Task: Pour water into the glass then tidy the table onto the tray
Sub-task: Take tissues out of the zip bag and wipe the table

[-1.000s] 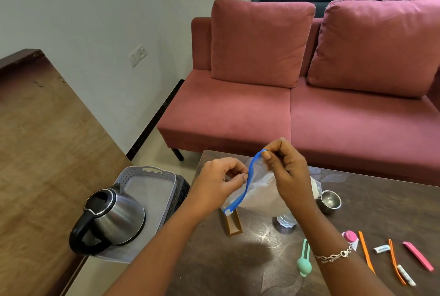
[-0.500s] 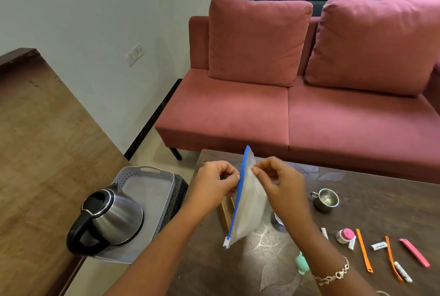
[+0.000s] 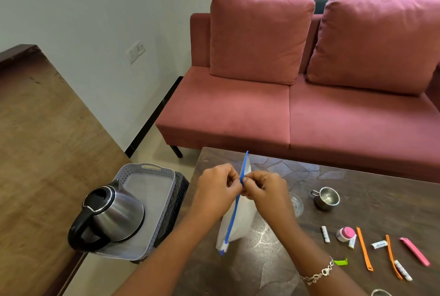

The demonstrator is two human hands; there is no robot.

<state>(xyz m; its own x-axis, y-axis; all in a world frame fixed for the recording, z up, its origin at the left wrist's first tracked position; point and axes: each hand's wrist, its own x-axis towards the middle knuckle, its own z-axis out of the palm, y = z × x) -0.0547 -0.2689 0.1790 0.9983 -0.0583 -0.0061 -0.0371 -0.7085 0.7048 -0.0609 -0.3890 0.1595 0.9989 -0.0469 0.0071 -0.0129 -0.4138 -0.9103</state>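
Observation:
A clear zip bag (image 3: 234,226) with a blue zipper strip hangs over the dark table (image 3: 371,183). My left hand (image 3: 217,188) and my right hand (image 3: 266,192) both pinch its blue top edge, fingertips touching at the middle of the strip. A steel kettle (image 3: 112,217) with a black handle stands on the grey tray (image 3: 152,171) left of the table. A clear glass (image 3: 296,204) sits just right of my right hand, partly hidden by it. A small steel cup (image 3: 326,198) stands beyond the glass.
Small items lie at the table's right front: a pink-capped jar (image 3: 345,233), orange strips (image 3: 364,248), a pink strip (image 3: 415,251), white sachets (image 3: 325,233), a green clip (image 3: 341,262). The tray rests on a black basket (image 3: 177,202). A red sofa (image 3: 297,105) stands behind.
Both hands have drawn together on the blue zipper strip, and the bag has turned edge-on and dropped lower. The view has tilted down slightly.

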